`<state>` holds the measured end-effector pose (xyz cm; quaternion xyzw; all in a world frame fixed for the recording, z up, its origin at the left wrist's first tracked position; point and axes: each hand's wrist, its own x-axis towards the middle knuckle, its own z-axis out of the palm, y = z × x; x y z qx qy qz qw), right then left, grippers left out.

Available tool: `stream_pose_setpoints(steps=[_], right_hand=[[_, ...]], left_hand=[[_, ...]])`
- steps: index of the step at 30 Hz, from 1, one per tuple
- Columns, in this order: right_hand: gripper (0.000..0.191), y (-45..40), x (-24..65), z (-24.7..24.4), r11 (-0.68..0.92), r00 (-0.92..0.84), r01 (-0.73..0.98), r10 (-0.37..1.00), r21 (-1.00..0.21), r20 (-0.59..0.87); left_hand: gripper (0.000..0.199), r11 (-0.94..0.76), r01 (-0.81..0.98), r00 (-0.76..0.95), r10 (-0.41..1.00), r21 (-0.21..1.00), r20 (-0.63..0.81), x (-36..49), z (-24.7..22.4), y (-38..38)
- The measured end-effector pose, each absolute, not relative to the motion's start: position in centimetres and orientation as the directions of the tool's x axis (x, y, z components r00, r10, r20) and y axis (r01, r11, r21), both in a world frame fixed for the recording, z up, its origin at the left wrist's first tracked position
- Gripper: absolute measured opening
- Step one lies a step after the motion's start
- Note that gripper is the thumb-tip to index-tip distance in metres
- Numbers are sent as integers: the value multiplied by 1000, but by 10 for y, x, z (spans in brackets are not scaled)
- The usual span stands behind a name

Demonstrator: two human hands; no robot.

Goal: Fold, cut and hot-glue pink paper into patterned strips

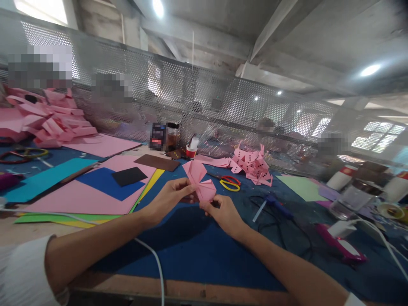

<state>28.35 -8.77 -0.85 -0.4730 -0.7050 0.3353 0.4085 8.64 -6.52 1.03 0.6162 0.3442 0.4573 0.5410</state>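
Observation:
Between my two hands, above the dark blue table mat point(197, 250), is a folded pink paper piece point(204, 187) shaped like a bow, with creased wings and a narrow waist. My left hand point(178, 191) pinches it near the waist from the left side. At its lower right edge, my right hand point(221, 210) grips it between thumb and fingers. Just beyond lie scissors point(231, 182) with red and yellow handles. Behind them sits a heap of dotted pink folded paper pieces point(251, 163).
Coloured paper sheets point(102, 199) are stacked at left, below a large pile of pink paper strips point(54, 117). A blue glue gun point(277, 205) with its cord lies at right, near a magenta power strip point(342, 244). A white cable point(156, 255) crosses the front edge. A perforated metal screen point(178, 89) stands behind.

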Motion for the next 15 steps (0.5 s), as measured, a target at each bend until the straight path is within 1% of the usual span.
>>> stream_pose_setpoints(steps=[7, 12, 15], right_hand=[[38, -87, 284, -10, 362, -238, 402, 928, -841, 286], [37, -84, 285, -9, 377, -286, 286, 911, -881, 297], [40, -83, 285, -8, 388, -290, 252, 904, -887, 313]], left_hand=[[33, -171, -101, 363, 911, 980, 196, 84, 8, -64], [32, -173, -125, 356, 911, 977, 207, 82, 6, -61], [32, -174, -130, 359, 909, 976, 210, 81, 5, -60]])
